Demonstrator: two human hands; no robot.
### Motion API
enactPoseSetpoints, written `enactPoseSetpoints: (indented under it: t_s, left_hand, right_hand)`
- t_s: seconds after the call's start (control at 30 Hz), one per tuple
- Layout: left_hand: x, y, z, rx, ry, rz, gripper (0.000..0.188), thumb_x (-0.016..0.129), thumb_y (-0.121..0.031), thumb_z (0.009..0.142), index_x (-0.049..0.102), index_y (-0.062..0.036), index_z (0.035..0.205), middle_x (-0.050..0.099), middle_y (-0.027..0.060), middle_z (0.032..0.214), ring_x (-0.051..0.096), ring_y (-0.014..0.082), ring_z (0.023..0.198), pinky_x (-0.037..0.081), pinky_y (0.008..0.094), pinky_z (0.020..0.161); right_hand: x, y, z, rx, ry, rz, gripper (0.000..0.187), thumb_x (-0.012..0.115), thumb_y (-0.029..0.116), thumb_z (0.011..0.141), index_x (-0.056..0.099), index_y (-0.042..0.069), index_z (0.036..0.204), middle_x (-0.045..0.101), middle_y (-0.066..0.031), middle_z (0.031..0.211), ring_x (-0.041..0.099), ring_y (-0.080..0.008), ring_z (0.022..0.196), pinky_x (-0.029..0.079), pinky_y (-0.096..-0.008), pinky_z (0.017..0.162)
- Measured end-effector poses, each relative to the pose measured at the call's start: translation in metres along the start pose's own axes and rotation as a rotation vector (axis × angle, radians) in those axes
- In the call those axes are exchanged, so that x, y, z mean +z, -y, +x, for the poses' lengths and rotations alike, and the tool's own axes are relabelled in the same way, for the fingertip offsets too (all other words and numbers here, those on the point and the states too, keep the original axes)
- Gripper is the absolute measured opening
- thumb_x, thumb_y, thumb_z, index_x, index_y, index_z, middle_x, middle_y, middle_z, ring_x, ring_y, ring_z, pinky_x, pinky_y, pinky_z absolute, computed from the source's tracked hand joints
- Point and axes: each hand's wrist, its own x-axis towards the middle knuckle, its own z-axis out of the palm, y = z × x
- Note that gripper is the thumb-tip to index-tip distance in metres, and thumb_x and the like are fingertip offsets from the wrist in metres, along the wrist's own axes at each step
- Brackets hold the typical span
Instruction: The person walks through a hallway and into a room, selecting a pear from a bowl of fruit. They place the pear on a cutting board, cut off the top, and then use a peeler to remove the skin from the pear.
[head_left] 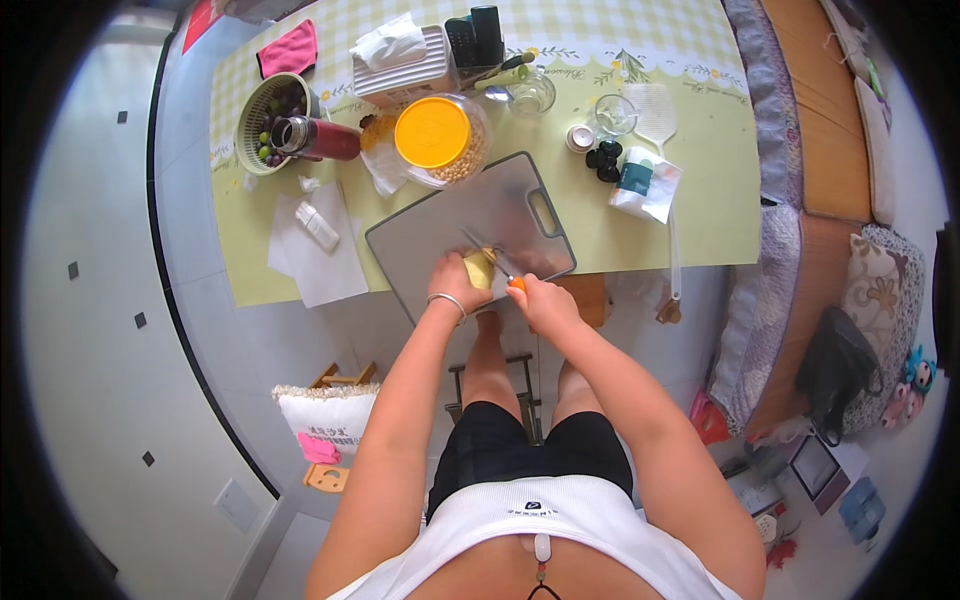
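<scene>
My left hand point(458, 282), with a bracelet at the wrist, is closed around a pale yellow piece of food point(480, 270), probably peeled; its exact kind is unclear. It is held over the near edge of a grey cutting board point(430, 225) with a dark rim, lying at a slant on the table. In my right hand point(547, 303) is an orange-handled kitchen tool point(516, 284), gripped by its handle. Its thin metal end points up and left and meets the food's upper right side. Whether it is a knife or a peeler cannot be made out.
Behind the board stands a yellow-lidded jar point(433, 132), beside a red bottle point(330, 140) lying against a basket of grapes point(268, 125). White paper point(325, 255) lies left. A glass point(614, 115), a wipes pack point(635, 182) and a white fly swatter point(655, 115) lie right.
</scene>
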Motion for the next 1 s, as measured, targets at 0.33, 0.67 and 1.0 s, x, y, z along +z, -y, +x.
enactPoseSetpoints:
  t_s: [0.33,0.67,1.0]
  left_hand:
    - [0.007,0.012,0.006,0.057,-0.022,-0.04,0.077,0.083,-0.034,0.054,0.055,-0.001,0.118,0.06,0.0215,0.11,0.059,0.0365,0.104,0.049,0.041,0.091]
    - [0.021,0.055,-0.014,0.366,-0.2,-0.375,0.08,0.087,-0.029,0.056,0.05,-0.0022,0.121,0.054,0.0171,0.117,0.053,0.0333,0.111,0.043,0.0403,0.097]
    - [0.043,0.056,0.011,-0.092,-0.388,-0.803,0.066,0.076,-0.038,0.079,0.048,0.0046,0.121,0.058,0.021,0.115,0.063,0.0303,0.096,0.052,0.0389,0.081]
  right_hand:
    - [0.024,-0.019,0.009,0.03,0.016,0.06,0.042,0.049,0.048,0.095,0.051,0.006,0.093,0.066,-0.0179,0.075,0.065,-0.0398,0.072,0.05,-0.0508,0.062]
    - [0.05,-0.053,0.005,0.047,-0.067,0.595,0.035,0.055,0.039,0.095,0.056,0.004,0.091,0.06,-0.0182,0.075,0.058,-0.0352,0.069,0.046,-0.042,0.063]
    - [0.019,-0.01,-0.007,0.159,-0.039,0.811,0.034,0.056,0.034,0.096,0.052,0.002,0.086,0.053,-0.015,0.068,0.05,-0.027,0.061,0.043,-0.0373,0.059]
